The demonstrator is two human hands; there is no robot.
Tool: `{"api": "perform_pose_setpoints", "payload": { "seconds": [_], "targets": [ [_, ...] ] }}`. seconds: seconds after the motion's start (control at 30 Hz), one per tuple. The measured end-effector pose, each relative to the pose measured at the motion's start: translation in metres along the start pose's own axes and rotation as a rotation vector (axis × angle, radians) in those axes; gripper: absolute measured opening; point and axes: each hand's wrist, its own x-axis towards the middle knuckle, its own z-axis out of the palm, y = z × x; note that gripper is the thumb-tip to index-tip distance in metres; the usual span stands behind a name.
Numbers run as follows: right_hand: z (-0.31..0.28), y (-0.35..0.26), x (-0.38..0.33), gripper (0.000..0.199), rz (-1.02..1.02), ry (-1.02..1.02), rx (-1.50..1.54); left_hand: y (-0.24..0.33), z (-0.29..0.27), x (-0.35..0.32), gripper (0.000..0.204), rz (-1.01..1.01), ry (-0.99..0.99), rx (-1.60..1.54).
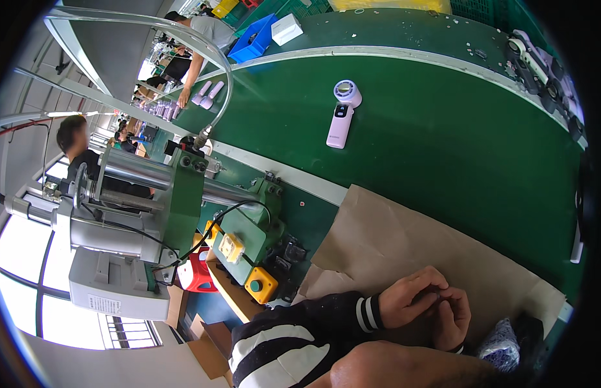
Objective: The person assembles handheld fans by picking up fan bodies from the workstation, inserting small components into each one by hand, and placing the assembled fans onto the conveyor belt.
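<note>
My left hand [409,299], below a black cuff with white stripes, is over the brown paper sheet [404,239]. Its fingers are bent and meet those of my right hand [453,317], which is just to the right. The fingertips of both hands are pinched together around a small dark spot; what they hold, if anything, is too small to make out. Near the right hand lies a clear plastic bag [499,346] with purplish contents. Farther off, a lilac handheld fan [340,123] lies on the green belt [430,123].
At the left stands a green press [184,200] with yellow button boxes [260,284]. A blue bin [254,39] and a white box [286,30] sit at the far edge. More lilac fans [210,95] lie near another person's arm [192,77]. Dark parts [539,71] line the right edge.
</note>
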Motion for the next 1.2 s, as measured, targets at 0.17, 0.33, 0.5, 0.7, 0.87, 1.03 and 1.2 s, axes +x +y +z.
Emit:
{"api": "perform_pose_setpoints", "payload": {
  "seconds": [0.17, 0.33, 0.5, 0.7, 0.87, 1.03, 1.2],
  "targets": [
    [0.0011, -0.0008, -0.0003, 0.019, 0.008, 0.016, 0.011, 0.0033, -0.0003, 0.0013, 0.031, 0.011, 0.019, 0.024],
    [0.0009, 0.0001, 0.0009, 0.021, -0.008, -0.018, 0.037, 0.001, 0.0003, 0.0013, 0.031, 0.051, 0.029, 0.061],
    [0.0003, 0.0006, 0.0006, 0.025, -0.007, -0.015, 0.027, 0.0037, 0.0007, 0.0015, 0.029, 0.032, 0.03, 0.05],
    [0.0014, 0.0006, 0.0006, 0.032, -0.017, -0.041, 0.1, 0.0088, 0.0006, 0.002, 0.024, -0.032, 0.052, -0.006],
    [0.0027, 0.0012, 0.0006, 0.041, -0.03, -0.051, 0.119, 0.0086, -0.0006, 0.0027, 0.02, -0.013, 0.049, 0.01],
    [0.0078, -0.0014, 0.0018, 0.048, -0.041, -0.001, 0.145, 0.0059, -0.0013, 0.003, 0.019, 0.051, 0.024, 0.034],
    [0.0075, -0.0036, 0.0017, 0.052, -0.012, -0.003, 0.134, 0.0085, -0.0015, 0.0026, 0.019, 0.025, 0.005, 0.022]
  ]
}}
